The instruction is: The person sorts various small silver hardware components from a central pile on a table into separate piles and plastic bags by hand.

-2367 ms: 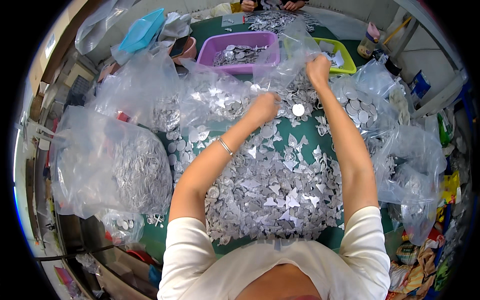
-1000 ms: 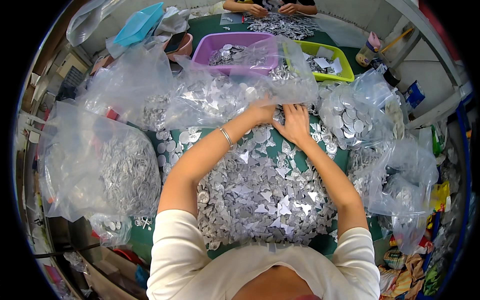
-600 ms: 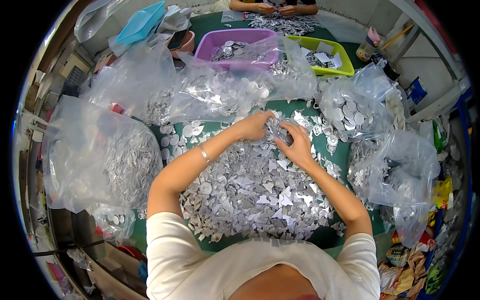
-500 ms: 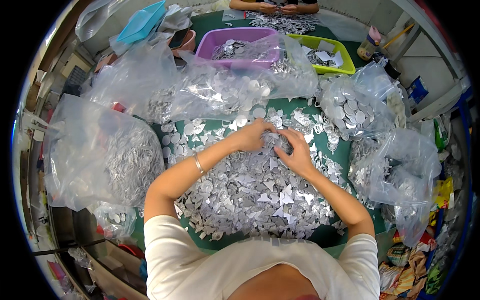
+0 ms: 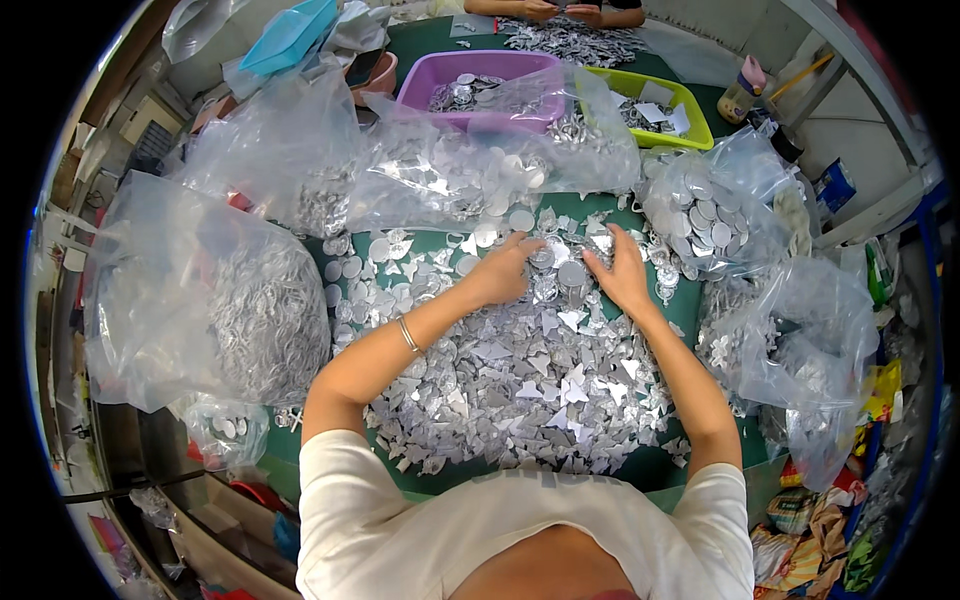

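A broad heap of small silver-grey metal pieces (image 5: 520, 390), many flat and pointed, covers the green tabletop before me. At its far edge, round discs (image 5: 571, 274) lie among the other parts between my two hands. My left hand (image 5: 503, 272), with a bangle on its wrist, rests at the left of these discs, fingers bent and a little apart, touching the pieces. On the other side, my right hand (image 5: 624, 272) has thumb and fingers spread around loose metal parts. Neither hand visibly lifts a piece, though some fingertips are hidden among the parts.
Clear plastic bags of metal parts stand at left (image 5: 265, 320), along the back (image 5: 430, 180) and at right (image 5: 790, 330). Beyond are a purple basin (image 5: 480, 62) and a lime-green basin (image 5: 690, 100). Another person's hands (image 5: 560, 12) work over a far pile.
My hands were close together over a cluster of pieces. They have moved apart, the right one outward and slightly away from me, and the discs between them now show.
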Demonstrator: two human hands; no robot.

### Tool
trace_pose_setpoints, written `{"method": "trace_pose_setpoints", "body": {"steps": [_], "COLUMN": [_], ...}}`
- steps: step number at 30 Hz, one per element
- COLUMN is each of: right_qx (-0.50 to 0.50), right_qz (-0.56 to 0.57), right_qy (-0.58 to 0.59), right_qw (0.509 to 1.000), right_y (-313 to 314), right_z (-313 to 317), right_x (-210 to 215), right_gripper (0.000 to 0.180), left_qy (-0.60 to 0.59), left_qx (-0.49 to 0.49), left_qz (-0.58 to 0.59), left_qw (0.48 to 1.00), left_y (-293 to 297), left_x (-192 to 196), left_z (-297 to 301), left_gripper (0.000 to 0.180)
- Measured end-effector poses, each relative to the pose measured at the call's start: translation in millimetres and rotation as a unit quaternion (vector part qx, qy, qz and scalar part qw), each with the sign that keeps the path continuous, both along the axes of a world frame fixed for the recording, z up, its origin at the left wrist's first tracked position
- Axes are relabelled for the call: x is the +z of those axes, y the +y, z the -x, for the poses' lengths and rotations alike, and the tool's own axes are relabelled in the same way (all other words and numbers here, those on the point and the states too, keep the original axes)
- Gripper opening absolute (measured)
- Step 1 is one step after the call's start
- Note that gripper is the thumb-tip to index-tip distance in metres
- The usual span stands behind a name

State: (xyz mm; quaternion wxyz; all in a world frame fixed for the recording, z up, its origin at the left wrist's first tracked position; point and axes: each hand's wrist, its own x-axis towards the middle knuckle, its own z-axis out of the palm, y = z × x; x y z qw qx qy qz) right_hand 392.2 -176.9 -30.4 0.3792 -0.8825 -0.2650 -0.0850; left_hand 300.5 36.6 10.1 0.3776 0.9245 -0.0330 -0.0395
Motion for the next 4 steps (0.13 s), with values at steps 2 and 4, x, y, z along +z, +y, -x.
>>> {"method": "trace_pose_setpoints", "body": {"steps": [2,4], "right_qx": [0.067,0.101], "right_qz": [0.003,-0.003], "right_qy": [0.022,0.018], "right_qw": [0.998,0.995], "right_y": [-3.2,-9.1], "right_z": [8.4,21.3], "right_x": [-3.7,-10.3], "right_gripper": [0.053,0.056], "left_qy": [0.028,0.097], "left_qx": [-0.023,-0.045], "left_qz": [-0.04,-0.045], "left_qw": [0.999,0.993], "left_y": [-3.6,-13.1], "left_x": [3.3,21.7], "left_z": [2.2,8.2], "left_gripper": [0.063,0.063]}}
